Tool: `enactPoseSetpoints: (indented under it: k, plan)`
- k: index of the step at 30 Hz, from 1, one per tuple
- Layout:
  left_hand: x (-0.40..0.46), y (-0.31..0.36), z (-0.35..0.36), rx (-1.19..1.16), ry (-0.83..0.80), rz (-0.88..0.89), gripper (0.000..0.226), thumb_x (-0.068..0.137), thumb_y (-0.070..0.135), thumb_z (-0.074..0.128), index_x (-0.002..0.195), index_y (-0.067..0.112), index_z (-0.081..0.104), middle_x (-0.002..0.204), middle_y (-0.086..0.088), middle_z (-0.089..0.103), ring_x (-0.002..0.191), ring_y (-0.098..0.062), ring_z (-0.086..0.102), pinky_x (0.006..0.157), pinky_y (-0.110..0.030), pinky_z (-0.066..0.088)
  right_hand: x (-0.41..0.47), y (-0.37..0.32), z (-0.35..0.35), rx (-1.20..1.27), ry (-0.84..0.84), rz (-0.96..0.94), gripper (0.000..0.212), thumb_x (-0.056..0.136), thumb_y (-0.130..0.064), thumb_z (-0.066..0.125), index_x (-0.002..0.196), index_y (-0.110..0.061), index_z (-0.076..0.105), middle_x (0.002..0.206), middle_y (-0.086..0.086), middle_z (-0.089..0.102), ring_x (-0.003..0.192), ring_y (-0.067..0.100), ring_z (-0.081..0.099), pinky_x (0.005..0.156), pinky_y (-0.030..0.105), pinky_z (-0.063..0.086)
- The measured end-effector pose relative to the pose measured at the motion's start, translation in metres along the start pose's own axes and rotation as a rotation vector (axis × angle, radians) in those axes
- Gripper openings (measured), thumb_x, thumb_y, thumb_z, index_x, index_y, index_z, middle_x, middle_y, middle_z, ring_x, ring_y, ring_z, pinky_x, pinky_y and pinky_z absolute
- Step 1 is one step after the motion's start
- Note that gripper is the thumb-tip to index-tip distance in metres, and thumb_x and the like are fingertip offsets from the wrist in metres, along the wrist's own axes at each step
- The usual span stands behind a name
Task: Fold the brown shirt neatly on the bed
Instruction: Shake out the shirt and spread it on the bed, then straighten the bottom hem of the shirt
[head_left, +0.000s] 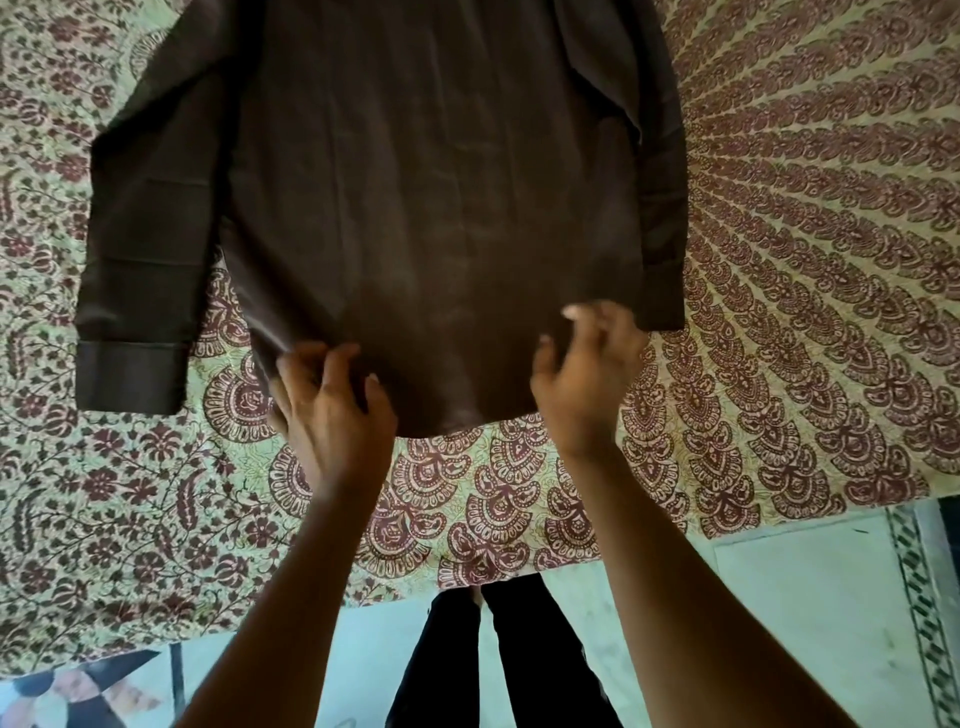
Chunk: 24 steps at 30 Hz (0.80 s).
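brown shirt (415, 208) flat on bed (805, 260) | left hand (332, 410), right hand (587, 384) pinching hem

Soft, even daylight, no hard shadows — fingers (576, 314) motion-blurred, edges bowed by the wide lens.

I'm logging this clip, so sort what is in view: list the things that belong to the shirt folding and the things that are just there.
Part of the job:
brown shirt, spread flat
bed cover, patterned, under the shirt
left hand at the hem
right hand at the hem

Just there:
tiled floor
dark trouser legs below the bed edge
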<state>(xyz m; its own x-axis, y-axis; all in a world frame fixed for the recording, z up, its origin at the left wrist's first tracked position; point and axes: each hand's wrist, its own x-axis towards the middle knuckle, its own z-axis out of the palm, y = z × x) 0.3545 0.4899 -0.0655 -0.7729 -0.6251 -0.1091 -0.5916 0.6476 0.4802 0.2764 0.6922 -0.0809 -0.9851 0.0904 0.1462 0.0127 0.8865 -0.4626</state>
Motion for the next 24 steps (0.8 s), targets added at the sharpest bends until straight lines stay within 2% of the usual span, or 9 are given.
enactPoseSetpoints:
  k: [2, 4, 6, 9, 13, 17, 19, 21, 24]
  plan:
    - [0.015, -0.009, 0.002, 0.069, -0.003, -0.075, 0.045, 0.088, 0.025, 0.069, 0.132, 0.022, 0.059, 0.158, -0.015, 0.03, 0.143, -0.04, 0.029, 0.111, -0.059, 0.031, 0.003, -0.003, 0.017, -0.12, -0.258, -0.205, 0.045, 0.093, -0.037, 0.065, 0.133, -0.016, 0.061, 0.152, 0.016, 0.045, 0.134, 0.038, 0.043, 0.1, 0.051, 0.041]
    - [0.027, -0.017, 0.001, -0.112, 0.097, -0.288, 0.045, 0.088, 0.022, 0.07, 0.131, 0.021, 0.057, 0.16, -0.015, 0.026, 0.143, -0.039, 0.03, 0.112, -0.053, 0.034, -0.005, 0.001, 0.029, -0.189, -0.402, -0.268, 0.049, 0.101, -0.049, 0.053, 0.145, -0.025, 0.053, 0.165, 0.011, 0.029, 0.144, 0.037, 0.034, 0.106, 0.056, 0.038]
    - [0.036, -0.027, -0.004, -0.364, 0.215, -0.516, 0.047, 0.085, 0.016, 0.074, 0.128, 0.016, 0.055, 0.147, -0.017, 0.047, 0.134, -0.035, 0.047, 0.104, -0.038, 0.044, -0.019, 0.011, 0.035, -0.192, -0.416, -0.237, 0.051, 0.106, -0.052, 0.041, 0.152, -0.031, 0.045, 0.17, 0.01, 0.02, 0.151, 0.035, 0.027, 0.11, 0.057, 0.035]
    - [0.043, -0.043, -0.012, -0.516, 0.234, -0.575, 0.06, 0.08, 0.013, 0.081, 0.13, 0.015, 0.048, 0.125, -0.011, 0.068, 0.11, -0.025, 0.066, 0.082, -0.022, 0.048, -0.033, 0.022, 0.037, -0.202, -0.39, -0.254, 0.051, 0.107, -0.05, 0.037, 0.155, -0.032, 0.041, 0.171, 0.01, 0.018, 0.155, 0.031, 0.022, 0.115, 0.055, 0.031]
    - [0.043, -0.061, -0.017, -0.707, 0.154, -0.636, 0.052, 0.079, 0.002, 0.084, 0.124, 0.009, 0.059, 0.104, -0.012, 0.073, 0.094, -0.019, 0.071, 0.083, -0.026, 0.06, -0.033, 0.016, 0.03, -0.202, -0.438, -0.235, 0.051, 0.107, -0.048, 0.042, 0.155, -0.031, 0.042, 0.171, 0.009, 0.019, 0.157, 0.03, 0.022, 0.117, 0.056, 0.03]
    - [0.04, -0.067, -0.026, -0.664, 0.292, -0.682, 0.035, 0.076, -0.003, 0.084, 0.099, 0.017, 0.066, 0.085, 0.007, 0.069, 0.069, 0.008, 0.065, 0.063, -0.01, 0.057, -0.024, 0.003, 0.022, -0.232, -0.508, -0.19, 0.054, 0.104, -0.05, 0.046, 0.153, -0.029, 0.043, 0.17, 0.009, 0.021, 0.155, 0.032, 0.023, 0.113, 0.06, 0.035]
    - [0.041, -0.066, -0.029, -0.599, 0.3, -0.703, 0.035, 0.077, -0.004, 0.082, 0.101, 0.016, 0.066, 0.092, 0.0, 0.071, 0.072, 0.0, 0.066, 0.067, -0.02, 0.058, -0.019, -0.002, 0.02, -0.259, -0.519, -0.176, 0.053, 0.103, -0.05, 0.049, 0.151, -0.028, 0.046, 0.168, 0.01, 0.024, 0.152, 0.034, 0.026, 0.109, 0.061, 0.037]
    - [0.042, -0.059, -0.029, -0.524, 0.277, -0.662, 0.039, 0.077, -0.01, 0.07, 0.11, 0.01, 0.063, 0.111, -0.01, 0.068, 0.093, -0.022, 0.068, 0.084, -0.036, 0.059, -0.016, -0.007, 0.019, -0.278, -0.502, -0.162, 0.05, 0.102, -0.05, 0.052, 0.147, -0.028, 0.05, 0.164, 0.011, 0.03, 0.147, 0.036, 0.031, 0.105, 0.061, 0.04]
    - [0.033, -0.047, -0.027, -0.28, 0.252, -0.482, 0.045, 0.074, -0.007, 0.059, 0.116, 0.01, 0.056, 0.132, -0.019, 0.046, 0.121, -0.038, 0.048, 0.1, -0.049, 0.045, -0.012, -0.013, 0.022, -0.294, -0.486, -0.14, 0.046, 0.1, -0.051, 0.054, 0.141, -0.029, 0.054, 0.158, 0.009, 0.034, 0.14, 0.036, 0.034, 0.103, 0.061, 0.039]
